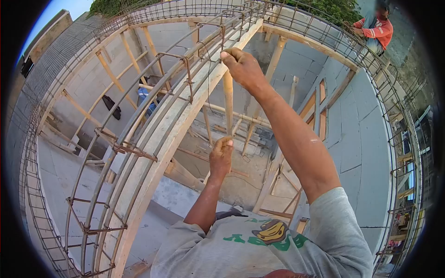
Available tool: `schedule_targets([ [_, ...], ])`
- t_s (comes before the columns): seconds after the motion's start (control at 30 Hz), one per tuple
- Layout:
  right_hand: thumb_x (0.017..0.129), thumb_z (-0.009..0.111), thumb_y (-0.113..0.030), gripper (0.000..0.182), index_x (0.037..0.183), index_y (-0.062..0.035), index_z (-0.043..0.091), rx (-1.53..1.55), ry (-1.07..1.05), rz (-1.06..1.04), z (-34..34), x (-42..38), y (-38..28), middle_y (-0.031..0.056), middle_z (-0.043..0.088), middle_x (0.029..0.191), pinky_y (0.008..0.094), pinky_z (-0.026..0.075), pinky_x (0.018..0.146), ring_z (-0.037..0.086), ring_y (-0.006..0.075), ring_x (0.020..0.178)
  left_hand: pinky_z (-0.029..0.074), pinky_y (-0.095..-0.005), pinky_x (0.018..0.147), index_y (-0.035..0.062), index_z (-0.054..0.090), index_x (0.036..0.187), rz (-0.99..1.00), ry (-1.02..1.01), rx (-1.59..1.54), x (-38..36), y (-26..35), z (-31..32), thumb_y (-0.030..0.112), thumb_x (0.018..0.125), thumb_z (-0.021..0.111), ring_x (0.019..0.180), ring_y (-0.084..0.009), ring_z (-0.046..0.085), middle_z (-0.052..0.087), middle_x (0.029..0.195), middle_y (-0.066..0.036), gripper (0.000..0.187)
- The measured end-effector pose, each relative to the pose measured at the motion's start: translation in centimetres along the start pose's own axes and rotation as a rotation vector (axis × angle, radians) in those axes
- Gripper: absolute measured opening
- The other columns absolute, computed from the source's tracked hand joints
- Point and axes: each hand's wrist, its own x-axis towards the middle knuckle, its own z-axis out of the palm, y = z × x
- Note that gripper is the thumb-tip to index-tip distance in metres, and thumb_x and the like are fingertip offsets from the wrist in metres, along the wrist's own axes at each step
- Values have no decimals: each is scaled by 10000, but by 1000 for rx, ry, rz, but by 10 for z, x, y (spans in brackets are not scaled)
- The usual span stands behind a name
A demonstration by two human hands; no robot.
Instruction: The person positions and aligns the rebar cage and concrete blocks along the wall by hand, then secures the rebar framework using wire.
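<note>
My right hand (242,69) is raised beside the rebar cage (187,76), its thumb and fingers pinched together near a thin dark wire (209,76) that hangs in a loop by the bars. Lower down, in front of my chest, my left hand (221,156) is closed with the thumb upward; what it holds, if anything, is too small to make out. The cage of long bars and stirrups runs along a pale wooden formwork board (178,123). Behind my hands a wooden post (228,102) stands beneath the formwork.
More rebar cages (398,143) top the block walls (354,139) around me. Wooden props (111,74) lean inside the room below, where loose timber lies on the floor. A person in a red top (378,31) is at the far right wall.
</note>
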Motion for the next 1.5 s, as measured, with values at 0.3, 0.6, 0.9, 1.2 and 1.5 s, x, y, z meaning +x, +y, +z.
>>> schedule_targets([
  [0.3,853,690,-252,250,894,-7,717,270,-152,66,23,40,-6,100,662,702,341,520,629,628,169,589,504,-295,745,9,653,1106,-71,28,-155,9,-8,-34,312,992,600,778,-140,610,645,870,-44,328],
  [0.6,802,688,-301,255,867,-61,742,-355,-125,-231,4,60,-24,180,713,875,434,539,808,683,345,886,503,-288,733,1,657,1061,-110,-94,-208,10,-30,-28,280,1009,570,763,-136,616,658,871,-45,297],
  [0.9,801,622,-209,179,781,-55,711,-972,-168,-544,-4,58,-44,158,713,779,416,564,626,720,304,752,506,-299,730,-15,660,1063,-134,-124,-134,-6,-40,-32,270,1008,561,754,-145,619,664,856,-63,306],
  [1.2,783,652,-230,168,792,-83,732,-993,-148,-653,27,69,-43,111,722,802,413,565,654,716,285,774,518,-300,746,-9,661,1066,-114,-177,-88,-6,-44,-26,284,1005,572,759,-147,609,662,875,-68,312],
  [1.5,807,640,-279,270,862,-35,742,-372,-112,-288,-3,92,-94,239,685,830,433,542,778,673,391,830,518,-304,727,-29,661,1084,-113,-215,-87,-8,-39,-8,298,1003,571,757,-147,612,671,867,-78,349],
])
